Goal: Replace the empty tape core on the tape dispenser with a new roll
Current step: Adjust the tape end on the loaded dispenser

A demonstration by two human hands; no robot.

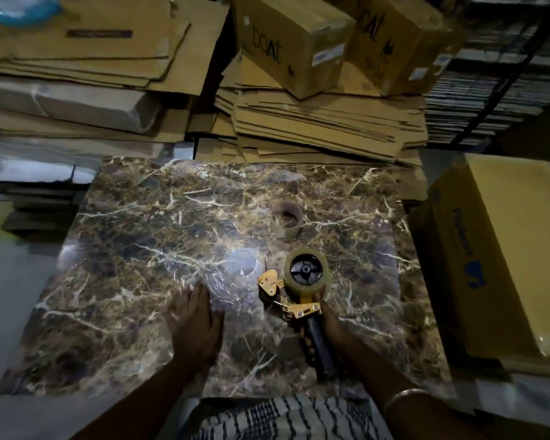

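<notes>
A yellow tape dispenser (286,300) with a black handle lies on the marble-patterned table (140,249). A roll of clear tape (307,274) sits on its black hub. My right hand (318,335) grips the black handle. My left hand (194,322) rests flat on the table to the left of the dispenser, fingers straight, holding nothing. The empty brown cardboard core (288,220) stands on the table beyond the dispenser, apart from both hands.
Stacks of flattened cardboard (314,122) line the table's far side, with closed boxes (286,39) on top. A yellow carton (505,249) stands against the table's right edge. More cardboard (77,58) is piled at the far left.
</notes>
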